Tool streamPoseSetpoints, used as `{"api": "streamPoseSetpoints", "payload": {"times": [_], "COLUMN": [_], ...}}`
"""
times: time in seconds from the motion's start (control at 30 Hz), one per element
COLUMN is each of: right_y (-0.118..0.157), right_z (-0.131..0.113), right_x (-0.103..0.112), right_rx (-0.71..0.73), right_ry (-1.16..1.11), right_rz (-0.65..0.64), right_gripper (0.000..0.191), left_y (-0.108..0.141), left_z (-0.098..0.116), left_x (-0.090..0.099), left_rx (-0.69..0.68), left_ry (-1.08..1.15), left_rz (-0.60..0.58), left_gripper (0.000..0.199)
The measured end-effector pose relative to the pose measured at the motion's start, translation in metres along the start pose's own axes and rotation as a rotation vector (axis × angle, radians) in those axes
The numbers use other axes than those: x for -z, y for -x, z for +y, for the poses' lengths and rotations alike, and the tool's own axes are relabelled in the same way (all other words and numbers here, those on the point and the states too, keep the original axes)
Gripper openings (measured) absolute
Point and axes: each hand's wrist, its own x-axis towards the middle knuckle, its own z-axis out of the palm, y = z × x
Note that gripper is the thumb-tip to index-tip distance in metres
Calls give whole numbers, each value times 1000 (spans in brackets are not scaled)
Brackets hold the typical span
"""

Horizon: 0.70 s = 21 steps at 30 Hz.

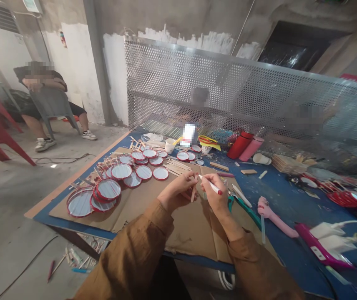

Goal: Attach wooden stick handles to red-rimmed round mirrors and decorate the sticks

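red-rimmed discs [121, 171]: heaped on cardboard [181, 233], nine o'clock of the wooden stick [193, 193]
left hand [180, 187]: fingers closed on the wooden stick, near upright
right hand [215, 193]: three o'clock of it, gripping a white marker [210, 184], tip near its upper end, contact unclear
pink glue gun [275, 217]: four o'clock, on blue table [278, 183]

Rm over front cardboard [186, 235] — discs [109, 189] block L, teal-handled tool [251, 212] R.
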Motion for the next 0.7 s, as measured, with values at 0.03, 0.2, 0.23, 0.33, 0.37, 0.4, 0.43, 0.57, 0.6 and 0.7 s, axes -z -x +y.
{"api": "streamPoseSetpoints", "payload": {"times": [0.03, 0.2, 0.23, 0.33, 0.37, 0.4, 0.43, 0.57, 0.6, 0.7], "right_y": [0, 1, 1, 1, 0, 0, 0, 1, 1, 2], "right_z": [0, -5, -6, -6, -6, -5, -4, -1, 0, 2], "right_x": [0, 0, 0, -1, -1, -1, -1, -1, -1, 0], "right_rx": [-4, 35, 38, 38, 40, 41, 43, 29, 17, -18], "right_ry": [-7, 15, 15, 5, 1, -3, -5, 22, 26, 11], "right_rz": [0, -24, -25, -32, -37, -41, -44, -21, -6, 18], "right_gripper": [24, 23, 22, 22, 22, 22, 21, 20, 20, 21], "left_y": [0, 0, -1, -2, -2, -2, -3, -4, -4, -4], "left_z": [0, 0, 0, -1, -1, -1, -2, -3, -4, -4], "left_x": [0, 0, 0, 1, 1, 1, 2, 2, 3, 3], "left_rx": [-1, -15, -21, -30, -30, -28, -23, -10, -14, -31], "left_ry": [-1, -19, -19, -22, -24, -26, -27, -26, -24, -15], "left_rz": [0, -13, -16, -22, -23, -23, -23, -8, -6, -13], "left_gripper": [34, 34, 34, 34, 35, 35, 35, 34, 33, 32]}}
